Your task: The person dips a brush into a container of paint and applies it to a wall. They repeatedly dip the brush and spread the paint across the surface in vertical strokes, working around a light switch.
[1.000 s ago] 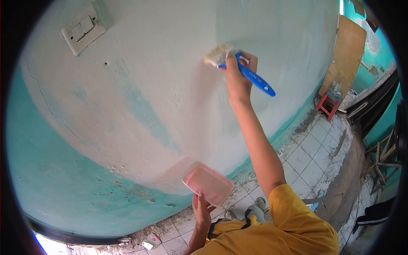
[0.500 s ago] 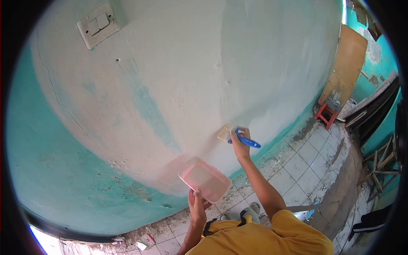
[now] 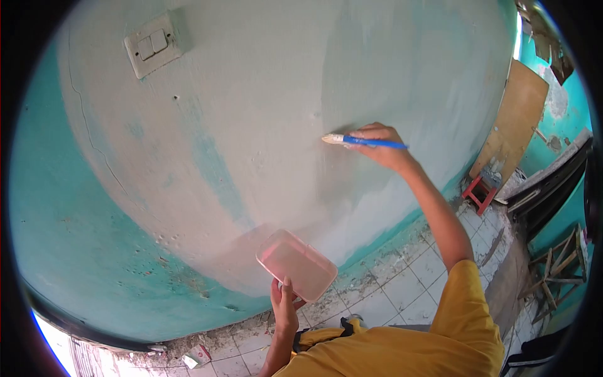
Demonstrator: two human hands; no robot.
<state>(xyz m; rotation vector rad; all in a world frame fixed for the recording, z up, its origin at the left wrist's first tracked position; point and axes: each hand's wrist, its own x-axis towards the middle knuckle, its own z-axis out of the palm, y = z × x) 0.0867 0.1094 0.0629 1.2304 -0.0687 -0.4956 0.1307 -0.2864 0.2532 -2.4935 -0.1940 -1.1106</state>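
Observation:
My right hand [image 3: 382,143] is closed round a paintbrush [image 3: 370,142] with a blue handle. Its pale bristles point left, at or close to the wall [image 3: 276,113], near the edge between a paler and a greyer painted area. Lower down, my left hand [image 3: 286,305] grips the near edge of a pink plastic tray [image 3: 300,264] that holds pale paint. The thumb lies over the rim and the other fingers are partly hidden beneath. Teal shows through the pale coat in a streak left of the tray.
A light switch [image 3: 152,44] is on the wall at the upper left. A red stool [image 3: 480,193] stands at the right by a leaning wooden board [image 3: 512,116]. A wooden frame [image 3: 558,273] is farther right. Debris lies on the tiled floor [image 3: 402,289] along the wall.
My right hand has moved up with the brush, and the arm is stretched farther out. The brush now points more directly left. My left hand still holds the tray in nearly the same place.

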